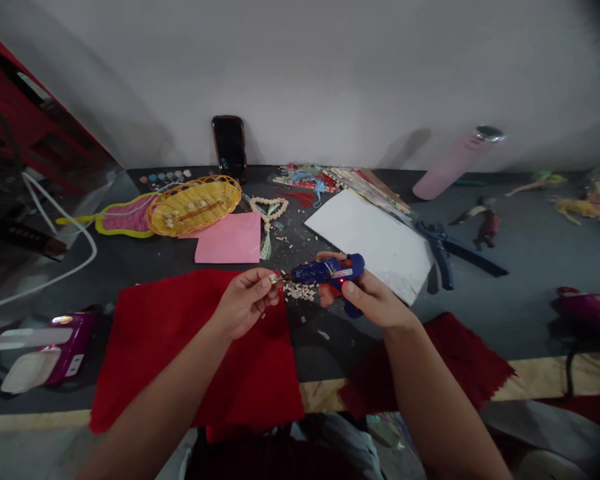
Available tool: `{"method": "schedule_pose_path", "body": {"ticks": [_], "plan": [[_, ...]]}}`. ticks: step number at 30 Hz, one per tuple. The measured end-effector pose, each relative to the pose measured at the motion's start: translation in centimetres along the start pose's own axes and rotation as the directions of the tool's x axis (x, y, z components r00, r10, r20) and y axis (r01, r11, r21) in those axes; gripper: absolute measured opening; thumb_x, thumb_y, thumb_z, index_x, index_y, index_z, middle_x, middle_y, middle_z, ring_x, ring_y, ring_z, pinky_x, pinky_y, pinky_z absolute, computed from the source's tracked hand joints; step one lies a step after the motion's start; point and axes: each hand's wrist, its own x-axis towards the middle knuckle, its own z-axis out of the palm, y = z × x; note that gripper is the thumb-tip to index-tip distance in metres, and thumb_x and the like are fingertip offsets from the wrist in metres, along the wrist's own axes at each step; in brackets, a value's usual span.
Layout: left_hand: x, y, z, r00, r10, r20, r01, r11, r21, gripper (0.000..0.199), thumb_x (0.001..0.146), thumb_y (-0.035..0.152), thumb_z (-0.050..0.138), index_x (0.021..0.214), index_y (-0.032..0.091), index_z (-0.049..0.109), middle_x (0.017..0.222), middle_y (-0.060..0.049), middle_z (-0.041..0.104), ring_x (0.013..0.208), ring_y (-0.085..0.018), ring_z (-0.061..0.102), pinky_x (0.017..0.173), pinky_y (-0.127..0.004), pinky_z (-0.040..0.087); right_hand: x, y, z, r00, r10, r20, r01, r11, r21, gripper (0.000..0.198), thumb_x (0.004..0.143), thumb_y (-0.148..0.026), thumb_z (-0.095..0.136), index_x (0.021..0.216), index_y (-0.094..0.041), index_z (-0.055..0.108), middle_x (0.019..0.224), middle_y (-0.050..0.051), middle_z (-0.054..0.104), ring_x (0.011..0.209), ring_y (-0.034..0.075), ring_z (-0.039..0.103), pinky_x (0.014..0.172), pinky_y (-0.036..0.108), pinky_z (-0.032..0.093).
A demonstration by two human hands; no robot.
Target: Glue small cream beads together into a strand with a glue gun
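My right hand (pixel 375 297) is wrapped round a blue glue gun (pixel 310 272) with a small red light lit on its side. The nozzle points left, toward my left hand (pixel 247 300). Between the thumb and fingers of that hand is a small pale piece (pixel 273 278), right at the nozzle tip; its exact kind is too small to make out. Under the glue gun lies a scatter of small pale wooden bits (pixel 301 292). A red felt sheet (pixel 190 347) is spread beneath my left hand.
Behind are a yellow woven basket (pixel 200 212), pink paper (pixel 233 240), a beaded loop with a tassel (pixel 266 243) and a leaning phone (pixel 229 148). To the right are a white board (pixel 370 233), dark-handled pliers (pixel 445 250) and a pink bottle (pixel 453 167). A purple device (pixel 73 347) stands left.
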Motion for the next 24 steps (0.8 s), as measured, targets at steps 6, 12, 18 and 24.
{"method": "schedule_pose_path", "body": {"ticks": [6,12,18,24], "plan": [[-0.04,-0.01,-0.03,1.0,0.001,0.002,-0.001,1.0,0.007,0.014,0.071,0.024,0.07,0.078,0.013,0.063,0.068,-0.002,0.06,0.056,-0.006,0.051,0.055,-0.019,0.044,0.03,0.24,-0.04,1.0,-0.019,-0.004,0.019,1.0,-0.013,0.049,0.09,-0.04,0.044,0.132,-0.02,0.031,0.082,0.003,0.056,0.076,0.014,0.054,0.072,0.031,0.043],[-0.11,0.19,0.12,1.0,-0.025,0.005,0.025,1.0,0.009,0.016,0.07,0.025,0.071,0.077,0.013,0.062,0.063,-0.001,0.059,0.055,-0.007,0.053,0.051,-0.018,0.042,-0.02,0.43,-0.05,1.0,-0.008,-0.02,0.008,1.0,-0.015,0.048,0.089,-0.041,0.045,0.131,-0.02,0.033,0.081,0.003,0.055,0.075,0.014,0.052,0.072,0.032,0.043],[-0.05,0.09,0.05,1.0,-0.006,0.005,0.006,1.0,0.003,0.015,0.071,0.024,0.07,0.077,0.013,0.063,0.07,-0.003,0.062,0.056,-0.006,0.051,0.055,-0.019,0.044,0.01,0.38,-0.06,1.0,-0.015,-0.011,0.015,1.0,-0.005,0.047,0.09,-0.04,0.044,0.13,-0.019,0.032,0.08,0.003,0.054,0.074,0.014,0.052,0.071,0.032,0.043],[-0.05,0.09,0.1,1.0,-0.009,-0.001,0.009,1.0,-0.003,0.015,0.07,0.024,0.071,0.077,0.013,0.063,0.067,-0.002,0.06,0.056,-0.007,0.051,0.054,-0.019,0.043,0.0,0.35,-0.1,1.0,-0.021,0.005,0.021,1.0,-0.014,0.045,0.09,-0.04,0.043,0.13,-0.02,0.033,0.081,0.003,0.054,0.074,0.014,0.051,0.07,0.032,0.042]]}}
